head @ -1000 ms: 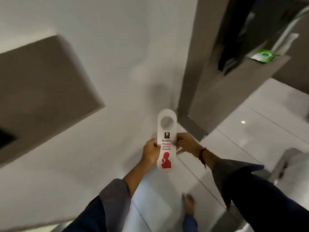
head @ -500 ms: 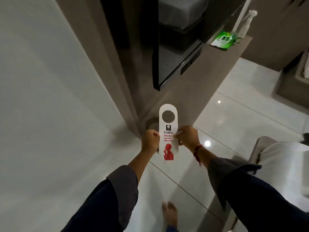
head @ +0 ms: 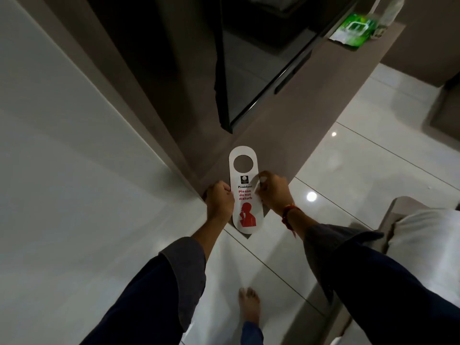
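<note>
**Door hanger held up in both hands**

So here's the setup: a white door hanger (head: 246,207) is up in the air in front of the person, well above the glossy tiled floor (head: 348,175). It stands upright, with the round hole at the top and the red "Please do not disturb" text and red figure facing the camera.

The left hand (head: 220,200) grips the hanger's left edge around the middle, with its fingers (head: 225,189) curled in tight like a fist. The right hand (head: 273,192) pinches the right edge a bit higher, thumb and fingers closed on the card. There's a red thread band (head: 288,212) on that wrist, and both arms are in dark sleeves.

Behind the hanger is a brown surface (head: 311,95) with a dark glossy panel above it. A green packet (head: 353,29) sits at its far end. A pale wall (head: 62,145) fills the left side. A bare foot (head: 249,305) stands on the floor below the hands.
</note>
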`<state>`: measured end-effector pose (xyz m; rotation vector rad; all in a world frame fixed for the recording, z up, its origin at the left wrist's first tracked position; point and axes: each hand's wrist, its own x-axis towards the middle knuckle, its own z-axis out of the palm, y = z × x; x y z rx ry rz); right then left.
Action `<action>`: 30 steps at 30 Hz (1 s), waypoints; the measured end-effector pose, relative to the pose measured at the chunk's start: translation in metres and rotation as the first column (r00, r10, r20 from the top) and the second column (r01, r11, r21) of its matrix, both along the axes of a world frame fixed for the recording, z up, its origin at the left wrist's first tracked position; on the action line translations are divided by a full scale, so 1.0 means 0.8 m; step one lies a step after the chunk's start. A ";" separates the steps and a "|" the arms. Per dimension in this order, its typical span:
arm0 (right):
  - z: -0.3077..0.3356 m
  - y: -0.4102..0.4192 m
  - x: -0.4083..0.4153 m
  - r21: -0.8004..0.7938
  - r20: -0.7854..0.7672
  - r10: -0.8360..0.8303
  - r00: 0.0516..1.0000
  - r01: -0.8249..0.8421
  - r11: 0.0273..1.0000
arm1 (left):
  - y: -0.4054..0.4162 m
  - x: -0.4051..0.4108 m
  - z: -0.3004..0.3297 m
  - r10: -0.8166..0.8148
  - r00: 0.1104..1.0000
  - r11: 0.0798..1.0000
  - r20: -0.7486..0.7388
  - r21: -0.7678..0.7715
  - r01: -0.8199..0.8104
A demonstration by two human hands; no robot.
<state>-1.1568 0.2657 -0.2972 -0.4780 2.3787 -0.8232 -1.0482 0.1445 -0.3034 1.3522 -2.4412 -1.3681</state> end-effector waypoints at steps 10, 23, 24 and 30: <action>0.037 -0.006 0.053 0.100 -0.225 0.137 0.965 -0.117 0.988 | 0.012 0.060 0.028 -0.097 0.994 0.987 -0.043 -0.134 0.090; 0.134 -0.103 0.370 0.196 -0.460 0.669 0.584 -0.668 0.718 | -0.028 0.419 0.124 0.061 0.996 0.855 0.072 -0.519 -0.015; 0.141 -0.117 0.410 0.191 -0.479 0.694 0.537 -0.708 0.680 | -0.031 0.465 0.132 0.118 0.990 0.848 0.074 -0.526 -0.062; 0.192 -0.183 0.656 0.166 -0.569 0.798 0.198 -0.923 0.347 | -0.011 0.742 0.178 0.498 0.861 0.714 0.101 -0.611 -0.341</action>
